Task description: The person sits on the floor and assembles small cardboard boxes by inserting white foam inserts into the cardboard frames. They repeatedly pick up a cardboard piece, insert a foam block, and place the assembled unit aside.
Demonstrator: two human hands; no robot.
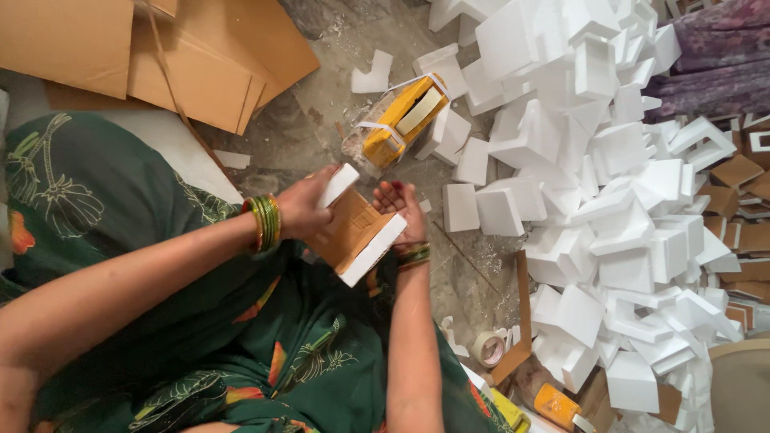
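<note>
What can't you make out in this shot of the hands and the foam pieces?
- Head view: what sits inside the cardboard piece; left hand, right hand and foam end caps cover it.
- Yellow box: contents hidden by wrapping.
- Foam pile: cut off by top and right edges.
- Tape roll: too small for detail.

Probably a packing workshop: white foam blocks [609, 184] heaped beside flattened cardboard sheets [192, 56].

A yellow strapped package [399, 120] lies on the floor beside white foam.
</note>
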